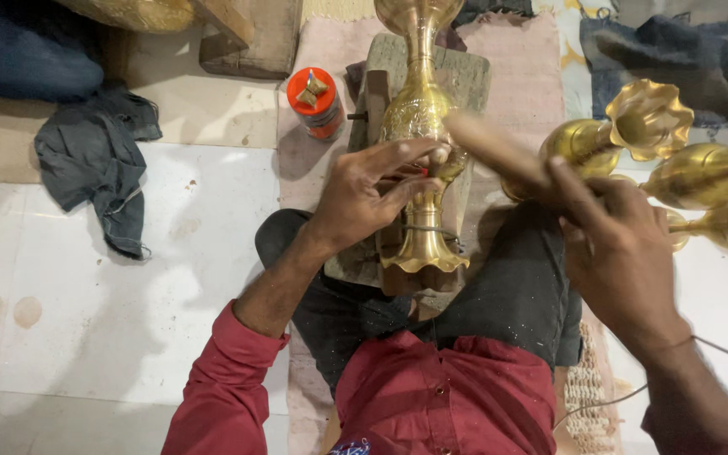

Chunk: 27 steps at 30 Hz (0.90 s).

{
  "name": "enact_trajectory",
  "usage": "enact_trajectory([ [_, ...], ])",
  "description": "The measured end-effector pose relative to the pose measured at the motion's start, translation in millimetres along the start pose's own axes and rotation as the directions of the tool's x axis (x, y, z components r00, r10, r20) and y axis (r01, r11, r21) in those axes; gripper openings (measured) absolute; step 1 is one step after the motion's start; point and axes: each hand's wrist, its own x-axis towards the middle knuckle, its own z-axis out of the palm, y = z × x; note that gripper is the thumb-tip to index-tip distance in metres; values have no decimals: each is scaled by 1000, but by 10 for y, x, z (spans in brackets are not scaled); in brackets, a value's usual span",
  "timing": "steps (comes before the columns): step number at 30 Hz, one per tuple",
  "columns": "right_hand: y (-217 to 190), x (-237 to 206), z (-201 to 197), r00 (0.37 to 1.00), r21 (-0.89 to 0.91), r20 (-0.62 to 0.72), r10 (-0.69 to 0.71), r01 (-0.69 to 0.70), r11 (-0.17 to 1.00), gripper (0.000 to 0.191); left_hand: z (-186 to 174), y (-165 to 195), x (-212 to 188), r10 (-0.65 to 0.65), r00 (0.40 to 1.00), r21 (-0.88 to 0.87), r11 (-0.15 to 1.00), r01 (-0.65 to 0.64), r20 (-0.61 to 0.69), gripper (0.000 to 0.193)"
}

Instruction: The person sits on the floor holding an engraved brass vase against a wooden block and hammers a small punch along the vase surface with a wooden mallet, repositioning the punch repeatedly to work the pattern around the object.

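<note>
Here a brass vase point(419, 126) is shown lying lengthwise on a wooden block point(469, 76), which is set on a pink mat point(524, 76) on the floor, between the person's knees; its scalloped foot point(425, 257) is turned toward the body. The engraved belly of the vase is touched by the left hand point(364, 198), whose fingers are pinched together around a small tool that is largely hidden. A wooden mallet point(490, 147) is gripped in the closed right hand point(617, 244), its blurred head being held just above the vase. Just left of the block, a small can with an orange lid point(315, 101) is seen upright, two small brass pieces resting on the lid. To the right, several more brass vases point(676, 152) are laid on their sides. A dark grey cloth point(94, 164) is crumpled on the pale floor point(86, 337), well apart to the left.
</note>
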Motion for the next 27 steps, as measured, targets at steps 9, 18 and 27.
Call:
enact_trajectory([
  [9, 224, 133, 271, 990, 8, -99, -103, 105, 994, 64, 109, 16, 70, -47, 999, 141, 989, 45, 11, 50],
  [18, 288, 354, 168, 987, -99, -73, -143, 135, 986, 54, 162, 12, 44, -86, 996, 129, 988, 87, -15, 50],
  [27, 124, 537, -82, 993, 266, -118, -25, 56, 962, 65, 173, 20, 19, -133, 990, 123, 983, 138, -48, 50],
])
